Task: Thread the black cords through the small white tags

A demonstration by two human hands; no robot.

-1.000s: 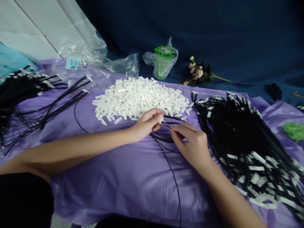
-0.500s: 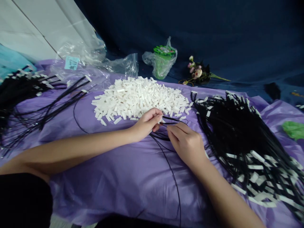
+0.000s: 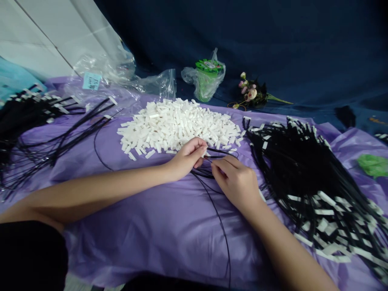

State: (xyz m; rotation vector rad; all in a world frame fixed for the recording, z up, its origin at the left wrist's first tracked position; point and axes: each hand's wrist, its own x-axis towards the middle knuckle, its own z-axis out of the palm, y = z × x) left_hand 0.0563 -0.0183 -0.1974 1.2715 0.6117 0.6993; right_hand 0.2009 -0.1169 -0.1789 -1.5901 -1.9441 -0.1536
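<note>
My left hand [image 3: 190,153] pinches a small white plastic piece [image 3: 204,152] between thumb and fingers, just in front of a heap of similar white pieces [image 3: 178,125]. Black cords [image 3: 220,150] run from that pinch toward the right. Close by, my right hand [image 3: 236,178] has thumb and forefinger closed on the end of a thin black cord [image 3: 208,160]. The fingertips of both hands are a short gap apart. Beneath them more black cords [image 3: 201,173] lie on the purple sheet, one trailing down to the front edge.
A big bundle of black cords with white ends [image 3: 297,165] lies at right, another bundle [image 3: 24,117] at left. Behind the heap are clear plastic bags [image 3: 154,83], a green lidded cup [image 3: 207,81] with a straw, and artificial flowers [image 3: 251,93]. Purple sheeting [image 3: 136,238] covers the surface.
My right hand has shifted very slightly left, toward the white piece. My left hand keeps its pinch in the same place.
</note>
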